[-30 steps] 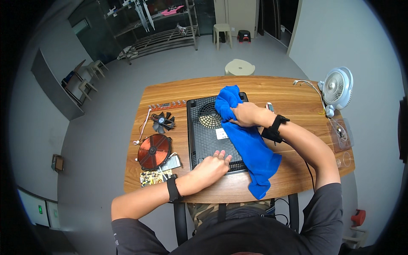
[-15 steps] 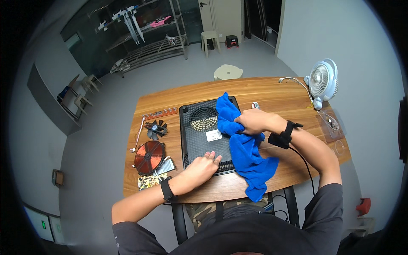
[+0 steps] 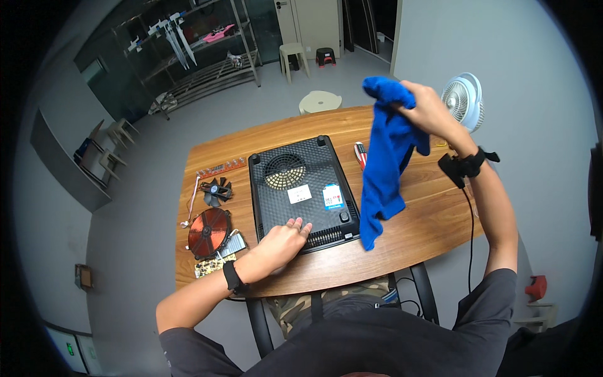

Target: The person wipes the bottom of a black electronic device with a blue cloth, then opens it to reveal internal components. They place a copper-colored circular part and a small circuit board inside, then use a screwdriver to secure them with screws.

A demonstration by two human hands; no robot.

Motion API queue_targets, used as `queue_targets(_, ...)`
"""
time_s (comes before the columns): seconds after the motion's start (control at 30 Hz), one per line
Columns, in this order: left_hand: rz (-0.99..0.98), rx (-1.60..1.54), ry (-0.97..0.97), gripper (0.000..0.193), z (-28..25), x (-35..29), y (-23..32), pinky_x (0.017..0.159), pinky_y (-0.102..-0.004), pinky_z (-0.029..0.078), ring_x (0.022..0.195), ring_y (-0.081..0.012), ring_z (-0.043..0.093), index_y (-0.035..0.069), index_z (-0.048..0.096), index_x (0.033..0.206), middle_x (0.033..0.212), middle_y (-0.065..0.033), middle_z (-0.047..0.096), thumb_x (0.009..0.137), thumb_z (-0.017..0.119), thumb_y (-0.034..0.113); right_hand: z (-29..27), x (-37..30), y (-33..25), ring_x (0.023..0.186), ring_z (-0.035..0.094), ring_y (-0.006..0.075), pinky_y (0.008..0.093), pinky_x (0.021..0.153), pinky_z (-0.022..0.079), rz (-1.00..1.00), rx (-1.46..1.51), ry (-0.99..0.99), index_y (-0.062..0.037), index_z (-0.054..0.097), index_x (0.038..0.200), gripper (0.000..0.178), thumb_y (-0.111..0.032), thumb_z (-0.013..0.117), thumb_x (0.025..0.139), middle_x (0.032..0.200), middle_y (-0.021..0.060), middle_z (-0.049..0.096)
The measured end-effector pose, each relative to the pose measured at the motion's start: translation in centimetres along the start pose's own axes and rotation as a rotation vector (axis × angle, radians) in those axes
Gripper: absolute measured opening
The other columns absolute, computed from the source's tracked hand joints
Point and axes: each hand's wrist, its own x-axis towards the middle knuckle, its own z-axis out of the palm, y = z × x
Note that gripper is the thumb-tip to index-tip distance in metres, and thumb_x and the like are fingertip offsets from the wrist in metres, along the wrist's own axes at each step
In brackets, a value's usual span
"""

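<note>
At upper right, our right hand (image 3: 430, 108) has lifted the clenched blue cloth (image 3: 384, 160) off the black appliance base (image 3: 301, 188); our left hand (image 3: 281, 242) rests flat, fingers apart, steadying it.

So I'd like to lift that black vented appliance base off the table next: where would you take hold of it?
Probably by its two long side edges, coming in from the near end. The black base lies flat, wide and shallow, so one hand per side suits it. The left hand already rests on its near edge; the right hand holds the blue cloth.
</note>
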Motion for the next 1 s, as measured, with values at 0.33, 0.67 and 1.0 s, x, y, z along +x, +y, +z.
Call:
queue_targets(0.33,-0.063,-0.116,0.007,0.056,-0.5,-0.3,0.1,0.089,-0.0432,0.061,0.113,-0.0372,0.069,0.000,0.057,0.139,0.134,-0.0292,0.062,0.089,0.073,0.017,5.7,-5.6,14.1,0.112,0.066,0.0413,0.0481,0.096,0.055,0.082,-0.401,-0.316,-0.0103,0.068,0.127,0.048,-0.013,0.075,0.079,0.121,0.0203,0.069)
queue_targets(0.67,-0.350,-0.328,0.177,0.037,-2.3,-2.6,-1.5,0.094,-0.0449,0.056,0.112,-0.0367,0.065,0.001,0.070,0.120,0.120,-0.0186,0.067,0.092,0.072,0.025,9.2,-6.4,10.7,0.122,0.060,0.0403,0.0480,0.105,0.050,0.131,-0.400,-0.601,-0.0102,0.056,0.141,0.066,-0.032,0.080,0.084,0.134,0.0189,0.062)
queue_targets(1.0,-0.644,-0.101,0.067,0.065,1.0,-4.0,-1.0,0.056,-0.0514,0.054,0.056,-0.0396,0.067,-0.007,0.045,0.146,0.062,-0.0185,0.066,0.104,0.052,0.041,15.1,-1.1,-0.1,0.118,0.063,0.0401,0.0505,0.098,0.053,-0.021,-0.264,-0.403,-0.0042,0.064,0.128,0.049,-0.043,0.064,0.098,0.123,0.0194,0.065)
